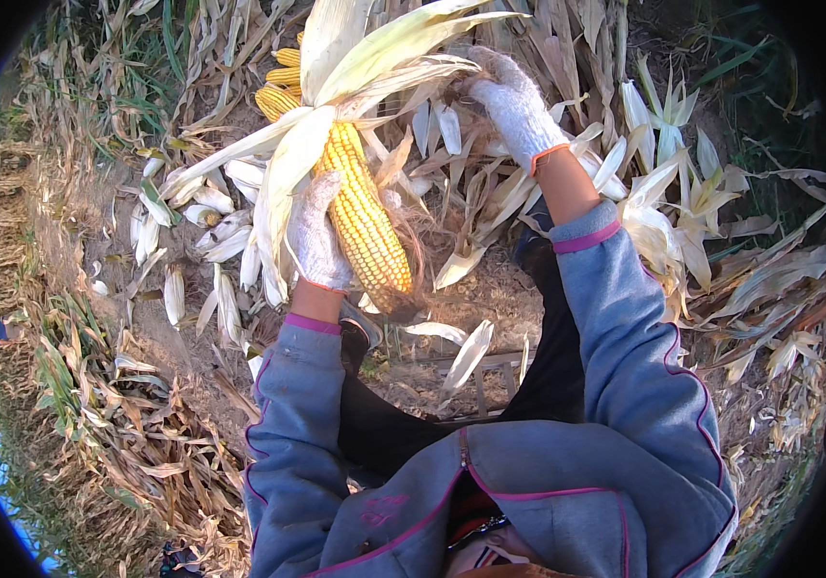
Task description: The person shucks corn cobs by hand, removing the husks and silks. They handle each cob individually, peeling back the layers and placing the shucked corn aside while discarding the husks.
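Note:
A yellow ear of corn point(366, 213) lies slantwise in my white-gloved left hand point(322, 235), which grips it from the left side. Its pale husk leaves point(304, 159) are peeled back from the kernels and spread upward and to the left. Brown corn silk point(409, 235) clings along the right side and lower end of the ear. My right hand point(512, 101), also gloved, is up and to the right by the tips of the husk leaves. Brown silk strands surround its fingers, and their grip is hard to make out.
Several bare yellow cobs point(279, 97) lie beyond the held ear. On the ground at left are ears still in husk point(225, 231). Loose husks point(662, 209) and dry stalks point(160, 448) lie on both sides. A slatted frame point(488, 383) is between my legs.

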Tool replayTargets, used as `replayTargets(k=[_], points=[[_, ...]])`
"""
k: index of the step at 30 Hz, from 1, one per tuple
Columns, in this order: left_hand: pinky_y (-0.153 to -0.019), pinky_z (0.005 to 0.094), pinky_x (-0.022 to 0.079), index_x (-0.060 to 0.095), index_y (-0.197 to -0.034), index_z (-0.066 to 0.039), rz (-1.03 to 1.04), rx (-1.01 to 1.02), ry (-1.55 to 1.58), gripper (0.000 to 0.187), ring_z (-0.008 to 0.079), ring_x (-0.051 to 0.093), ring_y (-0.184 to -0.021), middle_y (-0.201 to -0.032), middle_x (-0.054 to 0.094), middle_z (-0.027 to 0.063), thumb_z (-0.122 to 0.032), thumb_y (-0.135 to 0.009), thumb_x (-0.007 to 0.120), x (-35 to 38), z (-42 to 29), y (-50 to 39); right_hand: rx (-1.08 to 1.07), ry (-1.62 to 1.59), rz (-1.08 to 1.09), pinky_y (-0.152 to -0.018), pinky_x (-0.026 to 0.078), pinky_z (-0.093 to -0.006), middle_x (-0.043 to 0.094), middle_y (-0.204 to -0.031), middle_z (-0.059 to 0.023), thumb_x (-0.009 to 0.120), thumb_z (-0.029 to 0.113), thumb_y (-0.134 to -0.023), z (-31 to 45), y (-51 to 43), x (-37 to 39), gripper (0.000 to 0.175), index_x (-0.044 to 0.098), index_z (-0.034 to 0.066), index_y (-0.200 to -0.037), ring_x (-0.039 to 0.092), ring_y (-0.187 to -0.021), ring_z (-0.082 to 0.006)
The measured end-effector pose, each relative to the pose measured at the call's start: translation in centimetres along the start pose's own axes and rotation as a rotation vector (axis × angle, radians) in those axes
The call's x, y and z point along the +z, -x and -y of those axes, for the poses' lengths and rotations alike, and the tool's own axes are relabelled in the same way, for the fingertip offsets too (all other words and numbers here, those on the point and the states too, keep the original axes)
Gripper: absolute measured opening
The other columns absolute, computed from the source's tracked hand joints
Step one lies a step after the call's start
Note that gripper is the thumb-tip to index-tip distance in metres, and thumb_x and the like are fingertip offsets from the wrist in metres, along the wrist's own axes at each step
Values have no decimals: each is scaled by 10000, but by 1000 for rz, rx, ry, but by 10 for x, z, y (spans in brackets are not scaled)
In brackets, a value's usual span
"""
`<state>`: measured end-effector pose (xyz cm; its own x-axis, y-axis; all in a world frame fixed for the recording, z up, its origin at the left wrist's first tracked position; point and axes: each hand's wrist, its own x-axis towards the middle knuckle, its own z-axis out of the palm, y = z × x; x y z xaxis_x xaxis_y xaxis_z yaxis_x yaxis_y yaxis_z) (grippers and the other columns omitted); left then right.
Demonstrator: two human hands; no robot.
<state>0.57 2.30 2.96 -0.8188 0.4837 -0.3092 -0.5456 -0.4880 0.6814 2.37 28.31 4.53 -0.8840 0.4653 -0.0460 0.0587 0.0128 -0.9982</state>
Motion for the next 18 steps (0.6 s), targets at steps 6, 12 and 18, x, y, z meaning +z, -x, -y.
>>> replayTargets(k=[6, 12, 18], points=[[-793, 349, 551, 503, -1265, -31, -43, 66, 62, 450, 218, 634, -888, -1057, 618, 100, -251, -885, 603, 9, -6, -1, -79, 695, 680, -733, 507, -405, 662, -882, -243, 648, 381, -822, -6, 11, 14, 462, 660, -40, -1012, 639, -804, -341], [-798, 345, 543, 500, -1272, -19, 11, -3, 20, 473, 217, 629, -889, -1053, 616, 113, -248, -873, 614, 4, -2, 2, 130, 88, 613, -694, 512, -327, 671, -902, -83, 674, 393, -868, 7, 36, 39, 454, 635, 2, -1094, 607, -773, -158], [-960, 342, 467, 426, -1360, -24, 57, 37, -343, 516, 250, 551, -1128, -1230, 559, 133, -180, -904, 610, -43, 22, -3, -1003, 1025, 25, -880, 481, -320, 607, -1135, -128, 512, 187, -963, -41, -1, 21, 288, 569, 27, -1195, 576, -1001, -201]])
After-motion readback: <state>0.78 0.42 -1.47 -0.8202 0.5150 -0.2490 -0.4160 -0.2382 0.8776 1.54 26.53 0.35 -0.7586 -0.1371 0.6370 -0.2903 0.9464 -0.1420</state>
